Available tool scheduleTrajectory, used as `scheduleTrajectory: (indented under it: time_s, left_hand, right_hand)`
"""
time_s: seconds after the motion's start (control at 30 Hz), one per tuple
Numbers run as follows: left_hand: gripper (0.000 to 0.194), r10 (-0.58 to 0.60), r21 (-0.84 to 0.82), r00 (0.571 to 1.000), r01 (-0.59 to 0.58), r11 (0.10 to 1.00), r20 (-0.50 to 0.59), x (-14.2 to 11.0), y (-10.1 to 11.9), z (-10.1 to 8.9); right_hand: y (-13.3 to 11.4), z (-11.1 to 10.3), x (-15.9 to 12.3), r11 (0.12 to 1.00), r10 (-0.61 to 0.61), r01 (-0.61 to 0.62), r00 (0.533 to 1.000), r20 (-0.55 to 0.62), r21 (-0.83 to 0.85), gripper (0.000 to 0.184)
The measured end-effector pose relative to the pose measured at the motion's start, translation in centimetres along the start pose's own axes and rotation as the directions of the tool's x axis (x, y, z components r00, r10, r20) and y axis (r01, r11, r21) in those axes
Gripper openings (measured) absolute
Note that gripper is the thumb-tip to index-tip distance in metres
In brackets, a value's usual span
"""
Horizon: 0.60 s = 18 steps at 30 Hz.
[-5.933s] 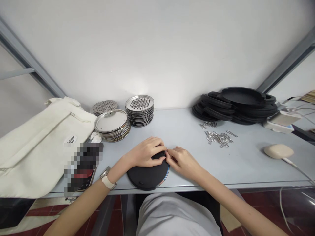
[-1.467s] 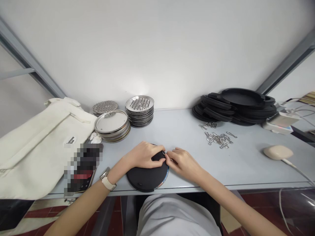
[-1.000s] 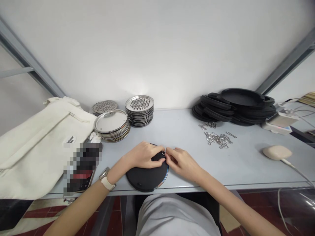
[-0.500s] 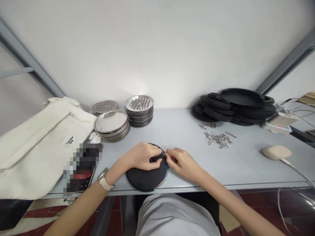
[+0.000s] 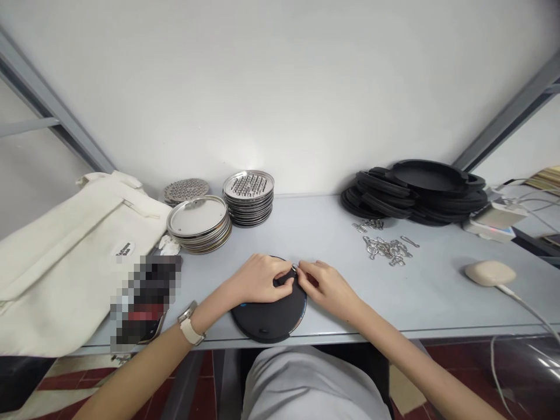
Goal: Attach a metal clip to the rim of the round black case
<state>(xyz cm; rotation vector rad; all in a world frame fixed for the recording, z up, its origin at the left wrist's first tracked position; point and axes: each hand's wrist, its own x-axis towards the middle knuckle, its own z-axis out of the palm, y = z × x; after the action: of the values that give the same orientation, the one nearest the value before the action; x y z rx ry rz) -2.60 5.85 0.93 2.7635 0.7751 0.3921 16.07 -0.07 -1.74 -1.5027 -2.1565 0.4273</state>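
Observation:
A round black cover [image 5: 271, 319] lies at the front edge of the table, with a thin shiny rim showing along its right side. My left hand [image 5: 263, 279] rests over its upper part, thumb and fingers pinching a raised black piece near the far edge. At that edge a small metal ring [image 5: 294, 268] shows between my hands. My right hand [image 5: 324, 290] is closed in a pinch at the ring, its fingertips partly hidden. Beyond it, to the right, lies a loose heap of metal clips [image 5: 387, 249].
Left of centre stand stacks of smooth metal discs [image 5: 196, 217] and grater discs [image 5: 249, 185]. Several black round covers [image 5: 431, 178] are piled at the back right. A cream bag [image 5: 74, 251], a blurred-out item [image 5: 146, 300] and a beige corded device [image 5: 490, 273] flank the work area.
The black cover has turned or slid slightly to the right, and my left hand has shifted with it. The metal ring now shows more clearly between my fingers.

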Motion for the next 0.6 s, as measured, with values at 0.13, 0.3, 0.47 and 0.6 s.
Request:
scheduleTrajectory:
  time_s: [0.13, 0.3, 0.47, 0.6]
  left_hand:
    - [0.024, -0.030, -0.005, 0.999, 0.030, 1.000, -0.012, -0.04, 0.05, 0.12]
    - [0.023, -0.020, 0.008, 1.000, 0.020, 1.000, -0.010, 0.00, 0.12, 0.03]
    - [0.021, -0.009, 0.024, 1.000, 0.010, 1.000, -0.010, 0.00, 0.17, 0.00]
    - [0.022, 0.000, 0.032, 1.000, 0.001, 0.999, -0.009, 0.00, 0.19, -0.04]
  right_hand:
    - [-0.01, -0.04, 0.14, 0.999, -0.017, 0.016, 1.000, -0.023, -0.042, 0.025]
    - [-0.18, -0.13, 0.32, 0.993, -0.065, 0.056, 0.995, -0.079, -0.107, 0.019]
    - [-0.36, -0.18, 0.18, 0.995, -0.048, 0.041, 0.995, -0.084, -0.088, 0.016]
    - [-0.34, -0.03, 0.14, 0.995, -0.062, 0.056, 0.995, -0.074, -0.081, 0.016]
